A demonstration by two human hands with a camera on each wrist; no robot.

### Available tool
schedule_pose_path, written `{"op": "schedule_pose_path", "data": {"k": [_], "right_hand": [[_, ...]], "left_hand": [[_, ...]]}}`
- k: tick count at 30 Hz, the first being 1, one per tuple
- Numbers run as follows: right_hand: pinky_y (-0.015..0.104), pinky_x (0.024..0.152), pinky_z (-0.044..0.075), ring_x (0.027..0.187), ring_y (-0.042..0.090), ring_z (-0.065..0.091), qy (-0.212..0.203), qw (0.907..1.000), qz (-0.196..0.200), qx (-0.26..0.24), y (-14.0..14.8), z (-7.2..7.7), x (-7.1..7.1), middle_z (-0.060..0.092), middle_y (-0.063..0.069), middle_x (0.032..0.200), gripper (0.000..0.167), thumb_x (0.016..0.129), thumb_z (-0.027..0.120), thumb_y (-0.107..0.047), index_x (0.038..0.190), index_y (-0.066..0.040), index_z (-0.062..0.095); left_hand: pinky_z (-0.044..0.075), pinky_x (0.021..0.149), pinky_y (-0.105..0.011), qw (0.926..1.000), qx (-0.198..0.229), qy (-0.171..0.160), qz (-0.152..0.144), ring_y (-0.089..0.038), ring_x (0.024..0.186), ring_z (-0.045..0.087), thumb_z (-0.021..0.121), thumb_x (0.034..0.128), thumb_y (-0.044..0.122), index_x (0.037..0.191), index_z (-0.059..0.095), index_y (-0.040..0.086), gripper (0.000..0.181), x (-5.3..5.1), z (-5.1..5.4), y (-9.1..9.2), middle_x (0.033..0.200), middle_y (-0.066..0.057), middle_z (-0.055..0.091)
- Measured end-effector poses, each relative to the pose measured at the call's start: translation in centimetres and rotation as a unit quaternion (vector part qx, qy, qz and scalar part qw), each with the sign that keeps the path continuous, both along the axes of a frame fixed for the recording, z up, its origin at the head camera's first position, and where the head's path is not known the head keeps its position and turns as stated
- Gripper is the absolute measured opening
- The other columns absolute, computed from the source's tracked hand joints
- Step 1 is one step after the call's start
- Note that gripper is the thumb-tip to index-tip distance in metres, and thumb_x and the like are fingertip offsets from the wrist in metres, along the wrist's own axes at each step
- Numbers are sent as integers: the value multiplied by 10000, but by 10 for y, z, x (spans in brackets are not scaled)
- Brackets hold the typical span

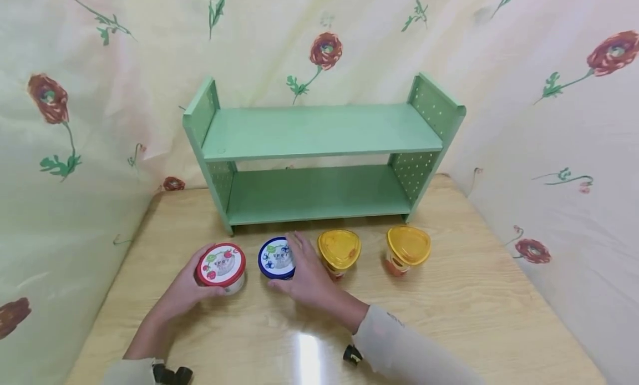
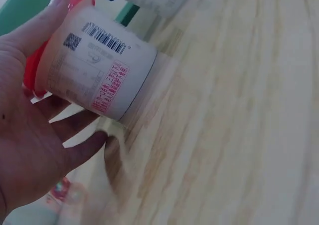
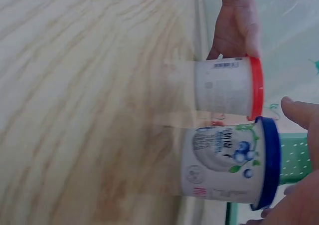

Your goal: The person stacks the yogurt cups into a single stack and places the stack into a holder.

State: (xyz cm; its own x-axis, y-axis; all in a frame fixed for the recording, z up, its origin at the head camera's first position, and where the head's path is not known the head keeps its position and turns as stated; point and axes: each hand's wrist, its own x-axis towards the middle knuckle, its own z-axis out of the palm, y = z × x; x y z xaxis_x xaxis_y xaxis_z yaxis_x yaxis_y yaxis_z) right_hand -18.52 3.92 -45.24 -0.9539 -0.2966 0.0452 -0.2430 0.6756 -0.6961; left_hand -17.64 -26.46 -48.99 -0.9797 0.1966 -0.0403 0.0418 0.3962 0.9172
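Observation:
My left hand point(image 1: 182, 288) holds a white tub with a red lid point(image 1: 221, 264), thumb at its near side and fingers around its far side. A barcode and red print show on the tub point(image 2: 102, 60) in the left wrist view. Beside it stands a white tub with a blue lid and blueberry pictures point(image 1: 277, 257). My right hand point(image 1: 310, 277) is spread around the blue lid's right side. In the right wrist view its thumb point(image 3: 299, 112) looks apart from the lid point(image 3: 269, 162); the other fingers are mostly hidden.
To the right stand two cups with yellow, rounded-triangle lids, one cup point(image 1: 339, 249) close beside my right hand and another cup point(image 1: 408, 246) farther right. A green two-tier shelf point(image 1: 319, 193) is behind the tubs. Flower-patterned cloth point(image 1: 549, 152) surrounds the wooden table point(image 1: 449, 313).

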Motion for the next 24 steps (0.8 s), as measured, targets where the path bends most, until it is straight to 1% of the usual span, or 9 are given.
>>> {"op": "schedule_pose_path", "data": {"k": [3, 5, 7, 9, 11, 13, 16, 20, 24], "right_hand": [[512, 1127, 347, 1454, 303, 323, -313, 9990, -195, -259, -1, -6, -5, 175, 61, 1659, 1208, 747, 896, -420, 1631, -288, 83], [506, 1142, 326, 1451, 298, 326, -499, 9973, -262, -464, -1, -9, -7, 197, 76, 1651, 1248, 741, 908, -388, 1631, -288, 40], [505, 1152, 309, 1446, 304, 333, -646, 9958, -250, -596, 0, -13, -8, 231, 99, 1638, 1259, 738, 914, -367, 1633, -258, 35], [500, 1158, 300, 1437, 306, 347, -751, 9948, -161, -662, 0, -17, -9, 281, 121, 1617, 1252, 738, 916, -350, 1635, -201, 55], [492, 1152, 315, 1410, 297, 389, -764, 9937, -70, -816, 1, -19, -11, 361, 124, 1574, 1216, 735, 920, -321, 1627, -156, 111], [484, 1142, 335, 1376, 279, 434, -688, 9926, 62, -1003, 2, -22, -13, 440, 111, 1516, 1164, 727, 928, -281, 1607, -121, 183], [466, 1121, 369, 1326, 252, 485, -609, 9907, 165, -1207, 3, -26, -16, 505, 86, 1447, 1108, 708, 942, -238, 1571, -109, 259], [458, 1105, 388, 1311, 256, 501, -641, 9882, 154, -1384, 4, -30, -15, 514, 106, 1434, 1110, 697, 950, -235, 1557, -101, 261], [461, 1091, 404, 1294, 267, 521, -688, 9851, 154, -1571, 3, -31, -16, 534, 123, 1415, 1111, 695, 951, -240, 1550, -95, 257]], "left_hand": [[405, 1045, -547, 9994, 331, -81, 20, -374, 1366, 354, 899, 756, 206, 1587, 195, 125, 1092, -4, -3, -1, 1512, -174, 367], [396, 1049, -542, 9988, 470, -128, -7, -371, 1368, 346, 894, 759, 189, 1587, 198, 135, 1083, -5, -5, -2, 1514, -169, 361], [395, 1053, -522, 9982, 565, -206, -31, -367, 1377, 333, 889, 766, 184, 1595, 189, 153, 1085, -5, -8, -4, 1526, -161, 348], [405, 1049, -473, 9974, 653, -298, -52, -359, 1386, 319, 881, 778, 174, 1601, 178, 165, 1082, -3, -12, -6, 1539, -152, 333], [417, 1037, -394, 9963, 777, -353, -90, -347, 1390, 314, 877, 779, 154, 1604, 181, 175, 1079, -4, -13, -6, 1544, -142, 332], [436, 1004, -312, 9954, 866, -391, -113, -339, 1389, 312, 872, 776, 137, 1604, 187, 176, 1075, -4, -12, -6, 1544, -140, 331], [437, 968, -217, 9934, 1048, -439, -151, -347, 1398, 290, 863, 768, 91, 1597, 176, 142, 1078, -5, -9, -8, 1547, -161, 311], [422, 957, -167, 9919, 1168, -465, -185, -356, 1412, 254, 844, 772, 47, 1587, 144, 93, 1075, -8, -8, -10, 1558, -189, 272], [433, 959, -169, 9908, 1273, -436, -173, -321, 1397, 257, 829, 778, 22, 1590, 150, 94, 1061, -9, -10, -11, 1560, -172, 268]]}}
